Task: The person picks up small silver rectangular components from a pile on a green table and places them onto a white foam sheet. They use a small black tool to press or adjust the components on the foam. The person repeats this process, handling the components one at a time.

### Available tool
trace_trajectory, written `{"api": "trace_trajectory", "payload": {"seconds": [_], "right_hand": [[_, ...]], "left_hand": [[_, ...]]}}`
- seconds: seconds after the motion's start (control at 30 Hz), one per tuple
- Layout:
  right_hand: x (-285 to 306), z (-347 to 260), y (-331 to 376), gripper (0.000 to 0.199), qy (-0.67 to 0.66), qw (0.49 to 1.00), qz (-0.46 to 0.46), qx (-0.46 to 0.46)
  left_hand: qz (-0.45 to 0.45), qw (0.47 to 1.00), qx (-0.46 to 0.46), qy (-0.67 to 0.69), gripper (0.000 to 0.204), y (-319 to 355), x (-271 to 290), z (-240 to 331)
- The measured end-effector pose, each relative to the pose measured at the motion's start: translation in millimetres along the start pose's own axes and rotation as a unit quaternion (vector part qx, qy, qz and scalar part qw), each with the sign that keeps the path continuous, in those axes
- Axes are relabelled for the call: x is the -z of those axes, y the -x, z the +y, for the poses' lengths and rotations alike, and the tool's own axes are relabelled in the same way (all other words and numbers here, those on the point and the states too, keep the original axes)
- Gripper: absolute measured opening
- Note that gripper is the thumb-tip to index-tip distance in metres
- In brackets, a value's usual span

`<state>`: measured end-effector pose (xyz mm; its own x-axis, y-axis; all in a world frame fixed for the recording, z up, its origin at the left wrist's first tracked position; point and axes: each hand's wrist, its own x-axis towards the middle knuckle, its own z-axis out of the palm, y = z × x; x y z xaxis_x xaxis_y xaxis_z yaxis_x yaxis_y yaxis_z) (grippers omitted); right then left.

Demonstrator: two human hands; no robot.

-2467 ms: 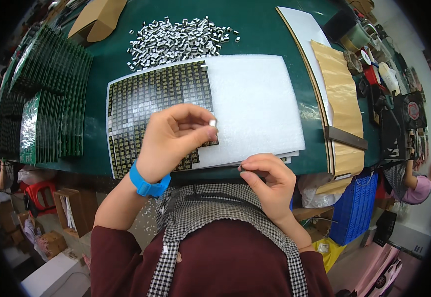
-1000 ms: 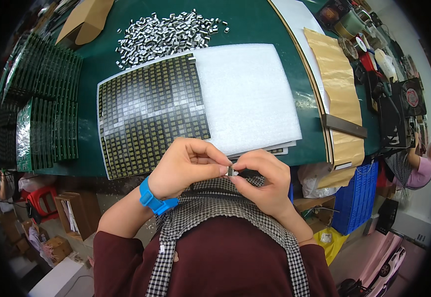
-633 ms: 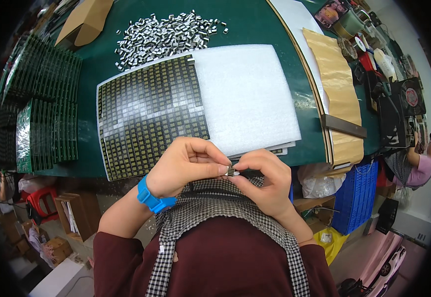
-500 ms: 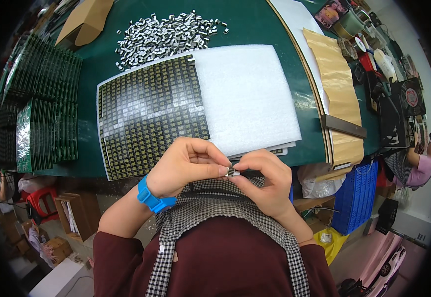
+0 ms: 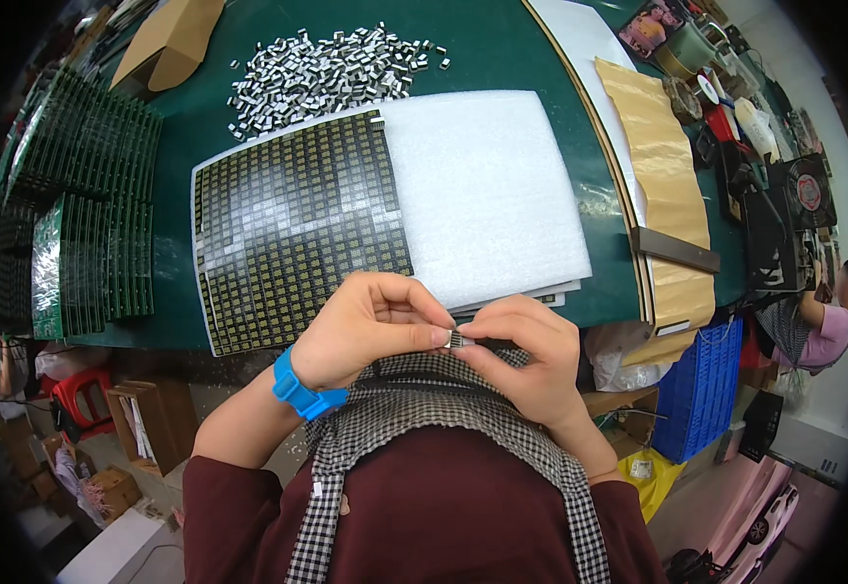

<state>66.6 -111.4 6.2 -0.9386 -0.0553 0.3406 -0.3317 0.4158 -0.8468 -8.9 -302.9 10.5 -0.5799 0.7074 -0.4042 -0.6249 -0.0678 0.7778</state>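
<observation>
Close in front of my apron, a small black-and-white block [image 5: 457,339] is pinched between both hands. My left hand [image 5: 370,316], with a blue band at the wrist, grips its left side between thumb and forefinger. From the other side, the thumb and forefinger of my right hand [image 5: 531,355] close on it. Fingertips cover much of the block. Just beyond the hands lies a dark sheet [image 5: 297,224] with rows of small yellow-printed squares, on the left part of a white foam sheet [image 5: 492,195]. A heap of similar small blocks [image 5: 322,78] sits behind it.
Green circuit boards [image 5: 83,243] stand in dense rows at the left. A folded cardboard piece [image 5: 166,44] lies at the far left. To the right are brown paper [image 5: 663,175] and a dark bar [image 5: 677,249]. A blue crate [image 5: 701,389] stands below the table's right side.
My right hand has shifted slightly to the right and turned a little. My left hand stays almost still, and the block remains between the fingertips.
</observation>
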Motion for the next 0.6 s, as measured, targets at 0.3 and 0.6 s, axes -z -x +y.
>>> {"api": "trace_trajectory", "payload": {"seconds": [0.3, 0.6], "right_hand": [[-2, 1, 5, 0.017, 0.048, 0.999, 0.001, 0.003], [4, 15, -3, 0.017, -0.119, 0.983, 0.08, -0.114]], "left_hand": [[0.031, 0.999, -0.022, -0.036, 0.01, 2, -4, -9], [-0.022, 0.993, -0.104, -0.057, 0.026, 5, 8, 22]]}}
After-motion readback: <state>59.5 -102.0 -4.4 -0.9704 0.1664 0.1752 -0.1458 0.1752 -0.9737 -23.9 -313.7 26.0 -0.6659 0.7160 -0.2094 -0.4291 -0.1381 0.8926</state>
